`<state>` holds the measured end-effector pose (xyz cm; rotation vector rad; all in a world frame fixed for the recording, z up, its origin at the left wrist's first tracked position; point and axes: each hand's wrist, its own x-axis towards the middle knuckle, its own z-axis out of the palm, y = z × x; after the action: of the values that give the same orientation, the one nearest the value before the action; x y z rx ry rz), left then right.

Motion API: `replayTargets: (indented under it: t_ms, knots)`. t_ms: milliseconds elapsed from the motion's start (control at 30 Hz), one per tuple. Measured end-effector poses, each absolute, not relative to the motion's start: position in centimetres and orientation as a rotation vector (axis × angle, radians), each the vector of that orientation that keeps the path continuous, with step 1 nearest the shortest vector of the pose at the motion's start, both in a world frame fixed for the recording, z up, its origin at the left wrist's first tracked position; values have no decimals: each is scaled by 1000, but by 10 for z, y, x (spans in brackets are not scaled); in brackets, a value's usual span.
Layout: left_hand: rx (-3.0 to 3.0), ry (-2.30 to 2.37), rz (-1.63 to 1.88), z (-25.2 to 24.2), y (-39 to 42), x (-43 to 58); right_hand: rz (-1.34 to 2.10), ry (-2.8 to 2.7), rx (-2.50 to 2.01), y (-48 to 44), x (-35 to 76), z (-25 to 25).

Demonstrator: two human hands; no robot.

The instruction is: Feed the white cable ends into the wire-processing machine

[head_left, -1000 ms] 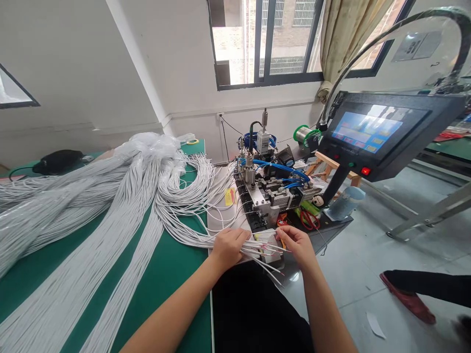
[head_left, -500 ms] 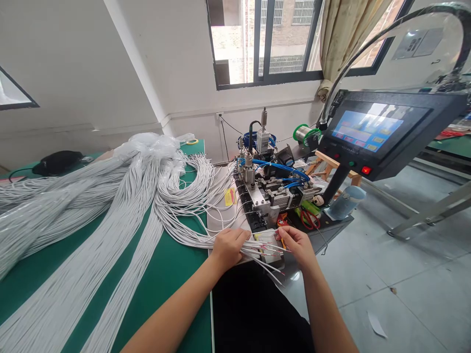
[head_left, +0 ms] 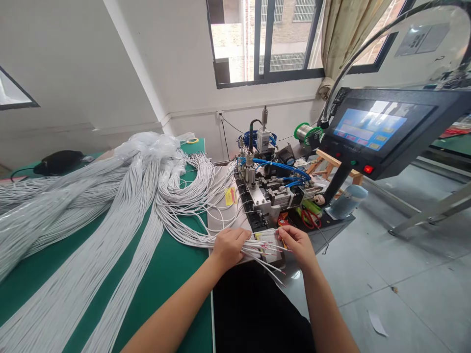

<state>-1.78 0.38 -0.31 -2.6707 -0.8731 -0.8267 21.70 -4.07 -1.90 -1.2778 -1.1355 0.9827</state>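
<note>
My left hand point(head_left: 228, 247) is closed over a bundle of white cables point(head_left: 198, 240) near the front edge of the table. The cable ends fan out to its right, and several show thin reddish wires at their tips. My right hand point(head_left: 297, 243) pinches the end of a single cable between thumb and fingertips, just right of the bundle. Beneath the cable ends, in front of the machine, lies a pale block point(head_left: 270, 240) with a yellowish patch, partly hidden by the cables.
Long white cables point(head_left: 110, 225), partly wrapped in clear plastic, cover much of the green table point(head_left: 147, 289). Ahead stands a machine point(head_left: 272, 181) with blue hoses. A screen unit point(head_left: 371, 130) rises at right, with red-handled scissors point(head_left: 311, 218) and a plastic container point(head_left: 346, 201) below it.
My view has shifted very slightly. Both hands stay at nearly the same place on the cables, with only small movement of the right fingertips.
</note>
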Motion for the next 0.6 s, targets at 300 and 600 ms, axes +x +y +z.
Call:
replayTargets:
  t_ms: [300,600]
  knots:
    - [-2724,-830,-867,-3,5,-18,915,-1056,-1251,-37,214,-18]
    - [-2746,-877,-837,-1,4,-17,826,-1070,-1217,-35,203,-13]
